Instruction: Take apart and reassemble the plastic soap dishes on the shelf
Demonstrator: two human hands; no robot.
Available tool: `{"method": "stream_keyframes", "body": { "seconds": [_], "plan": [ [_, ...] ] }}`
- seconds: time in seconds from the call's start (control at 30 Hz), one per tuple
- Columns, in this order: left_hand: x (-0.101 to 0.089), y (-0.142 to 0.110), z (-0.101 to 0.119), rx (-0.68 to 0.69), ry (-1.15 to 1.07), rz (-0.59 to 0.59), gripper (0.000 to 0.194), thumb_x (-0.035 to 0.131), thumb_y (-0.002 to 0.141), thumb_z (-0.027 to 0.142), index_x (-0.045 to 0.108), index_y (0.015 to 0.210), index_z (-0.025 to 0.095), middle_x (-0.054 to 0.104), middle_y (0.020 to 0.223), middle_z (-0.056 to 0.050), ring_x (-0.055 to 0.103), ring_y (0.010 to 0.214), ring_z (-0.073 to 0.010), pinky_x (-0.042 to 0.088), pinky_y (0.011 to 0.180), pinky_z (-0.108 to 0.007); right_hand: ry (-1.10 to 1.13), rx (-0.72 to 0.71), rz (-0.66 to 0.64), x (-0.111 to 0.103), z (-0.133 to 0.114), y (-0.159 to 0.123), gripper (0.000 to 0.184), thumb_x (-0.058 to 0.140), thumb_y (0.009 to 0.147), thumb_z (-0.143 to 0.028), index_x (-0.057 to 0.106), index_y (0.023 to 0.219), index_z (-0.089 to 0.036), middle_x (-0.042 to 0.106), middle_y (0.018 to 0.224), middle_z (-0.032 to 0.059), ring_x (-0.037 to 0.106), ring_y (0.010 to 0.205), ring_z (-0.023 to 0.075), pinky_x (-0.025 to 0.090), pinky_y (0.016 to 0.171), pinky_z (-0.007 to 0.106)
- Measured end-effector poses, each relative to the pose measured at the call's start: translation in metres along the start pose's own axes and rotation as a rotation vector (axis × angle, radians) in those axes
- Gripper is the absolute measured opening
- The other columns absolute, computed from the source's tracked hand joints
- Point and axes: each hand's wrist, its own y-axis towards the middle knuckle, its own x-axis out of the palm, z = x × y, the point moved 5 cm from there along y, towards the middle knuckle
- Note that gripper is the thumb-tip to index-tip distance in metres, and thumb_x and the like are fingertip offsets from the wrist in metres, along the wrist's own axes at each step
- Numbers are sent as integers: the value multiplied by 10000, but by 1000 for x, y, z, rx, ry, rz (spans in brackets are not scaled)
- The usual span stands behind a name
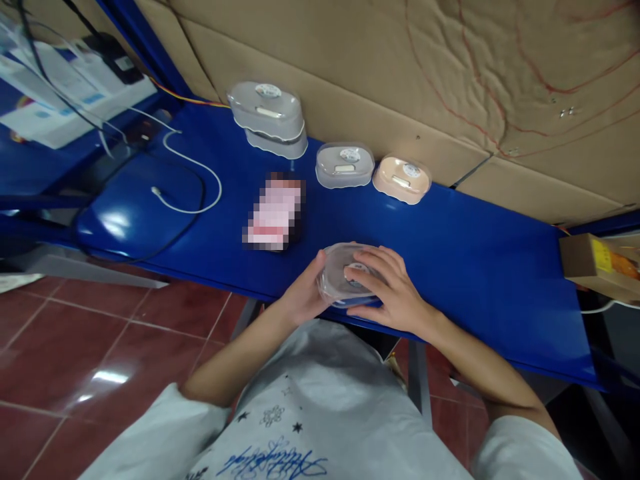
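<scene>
Close to the front edge of the blue table, a clear-lidded plastic box (336,267) with a round label on top is between my two hands. My left hand (311,293) grips its left side, thumb along the rim. Across the lid and right side lies my right hand (387,283), its fingers spread over the label. Behind them, against the cardboard, stand a grey lidded box (345,167) and a peach lidded box (403,180). Further left are two stacked grey boxes (267,117). A pixelated flat device (276,212) lies left of my hands.
White and black cables trail over the left part of the blue table (480,267). A white cable end (156,192) lies there. Cardboard sheeting (350,73) stands along the back. At the right end is a cardboard box (583,267) with orange contents.
</scene>
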Motion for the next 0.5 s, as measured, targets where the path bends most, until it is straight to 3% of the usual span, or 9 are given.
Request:
{"method": "stream_keyframes", "body": {
  "seconds": [0.1, 0.3, 0.4, 0.5],
  "plan": [
    [-2, 0, -6, -37, 26, -35, 710, 790, 883, 706, 743, 1383, 204, 737, 1466, -122, 590, 1490, -366, 503, 1204, -470, -7, 56, 30, -3, 8, -2, 655, 670, 1020, -604, 536, 1563, -262, 618, 1562, 150, 525, 1517, 346, 430, 1251, 567],
    [-8, 0, -2, -12, 28, 73, 635, 788, 908, 670, 756, 1369, 235, 741, 1465, -80, 612, 1465, -326, 525, 1165, -410, -96, 1, -40, 3, 1, -3, 618, 685, 1028, -557, 541, 1570, -296, 641, 1551, 130, 555, 1479, 348, 397, 1251, 573],
    [-9, -1, -3, -39, 22, 53, 642, 801, 889, 683, 778, 1319, 206, 790, 1369, -97, 635, 1432, -350, 517, 1181, -459, -9, 38, -22, 1, 6, -2, 720, 684, 1020, -576, 441, 1640, -301, 597, 1581, 146, 527, 1507, 362, 419, 1248, 592],
    [-9, -1, -4, -40, 31, 30, 647, 778, 905, 691, 769, 1336, 209, 798, 1350, -100, 623, 1448, -366, 490, 1212, -502, 86, 39, -24, 0, 14, -3, 809, 674, 1020, -577, 319, 1704, -329, 516, 1633, 157, 411, 1600, 393, 410, 1274, 644]
  ]
}}
